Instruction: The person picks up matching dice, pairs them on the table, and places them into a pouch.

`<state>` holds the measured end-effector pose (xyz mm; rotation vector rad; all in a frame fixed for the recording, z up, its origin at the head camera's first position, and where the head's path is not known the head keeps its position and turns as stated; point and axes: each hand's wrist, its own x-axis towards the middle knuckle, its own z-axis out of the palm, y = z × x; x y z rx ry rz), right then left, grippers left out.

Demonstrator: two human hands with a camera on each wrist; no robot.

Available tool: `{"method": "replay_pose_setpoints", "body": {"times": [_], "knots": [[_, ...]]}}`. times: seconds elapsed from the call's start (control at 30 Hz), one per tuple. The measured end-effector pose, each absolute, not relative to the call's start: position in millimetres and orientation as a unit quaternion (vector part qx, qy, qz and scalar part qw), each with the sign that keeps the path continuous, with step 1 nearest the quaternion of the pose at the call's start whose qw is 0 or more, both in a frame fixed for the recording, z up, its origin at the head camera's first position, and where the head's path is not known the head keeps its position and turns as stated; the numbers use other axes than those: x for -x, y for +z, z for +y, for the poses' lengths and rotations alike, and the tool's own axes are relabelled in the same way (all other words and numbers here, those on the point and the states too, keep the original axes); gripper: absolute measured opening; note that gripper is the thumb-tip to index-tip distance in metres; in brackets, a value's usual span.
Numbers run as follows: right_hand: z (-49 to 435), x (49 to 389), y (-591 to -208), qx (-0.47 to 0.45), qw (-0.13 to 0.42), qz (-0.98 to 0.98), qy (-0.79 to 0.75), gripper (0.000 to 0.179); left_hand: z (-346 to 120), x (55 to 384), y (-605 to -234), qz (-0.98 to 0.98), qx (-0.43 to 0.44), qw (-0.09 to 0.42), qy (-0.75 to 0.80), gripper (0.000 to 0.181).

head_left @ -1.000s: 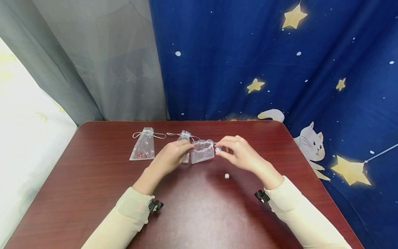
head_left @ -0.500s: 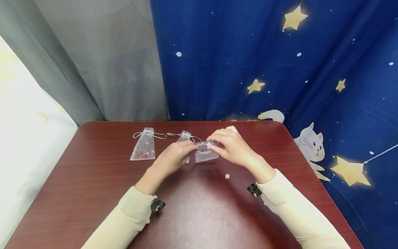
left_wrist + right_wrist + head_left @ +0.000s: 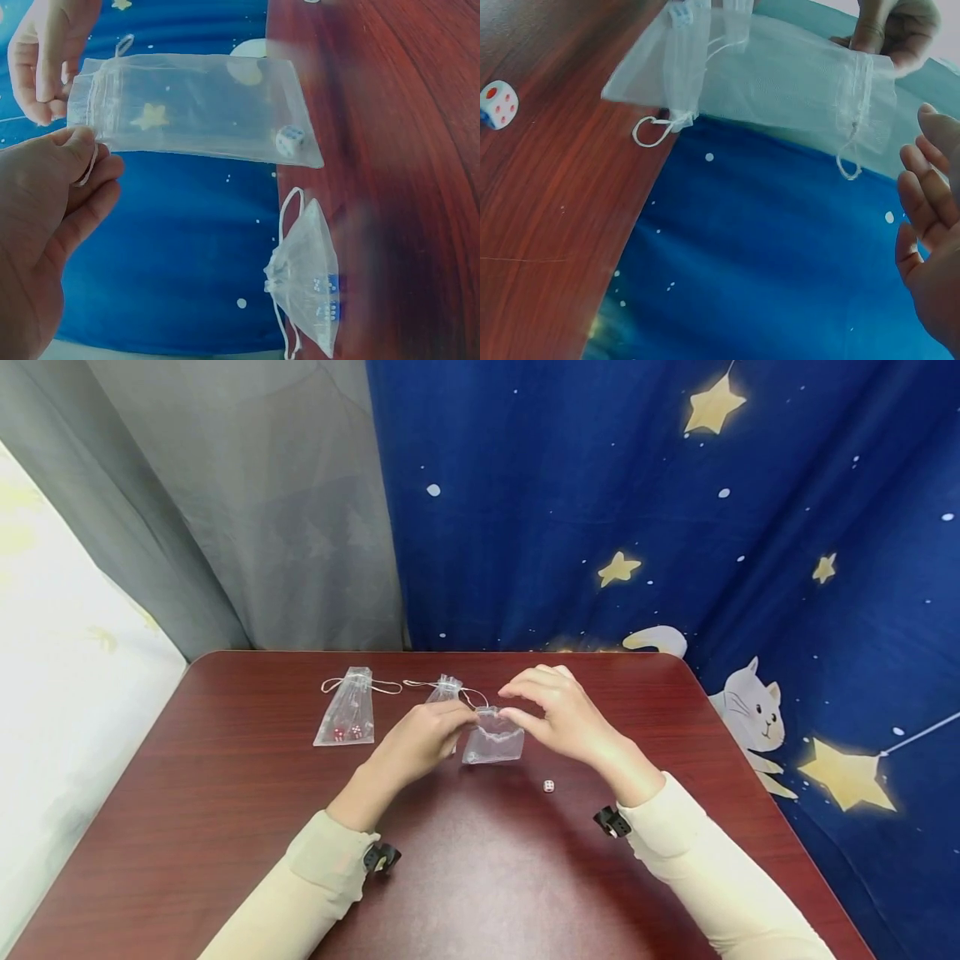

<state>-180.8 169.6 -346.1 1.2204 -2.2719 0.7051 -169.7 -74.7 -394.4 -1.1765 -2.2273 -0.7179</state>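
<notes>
My left hand (image 3: 429,733) pinches the rim of a sheer white drawstring pouch (image 3: 195,105) between thumb and fingers. The pouch hangs upright, and a white die (image 3: 290,140) sits in its bottom corner. Beside the mouth of the pouch is my right hand (image 3: 561,708), its fingers apart and loosely bent around nothing. On the table nearer to me lies a loose white die (image 3: 549,786), which shows red pips in the right wrist view.
Behind my left hand stands a tied pouch (image 3: 304,274) with blue dice in it. Farther left on the brown table (image 3: 225,777) is another tied pouch (image 3: 349,706) with red dice. A blue star-patterned curtain (image 3: 525,527) hangs behind the table's far edge.
My right hand has moved left to the pouch's mouth and let go of the die, which now lies in the pouch's bottom. The left hand keeps its pinch on the rim.
</notes>
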Motion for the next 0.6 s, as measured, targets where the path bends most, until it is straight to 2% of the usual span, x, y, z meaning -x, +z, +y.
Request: {"method": "replay_pose_setpoints", "body": {"times": [0.23, 0.6], "knots": [[181, 180, -353, -0.415, 0.221, -0.839, 0.273, 0.025, -78, 170, -398, -0.827, 0.428, 0.251, -0.264, 0.025], [208, 178, -376, -0.39, 0.213, -0.839, 0.313, 0.022, -83, 171, -400, -0.826, 0.422, 0.262, -0.266, 0.018]]}}
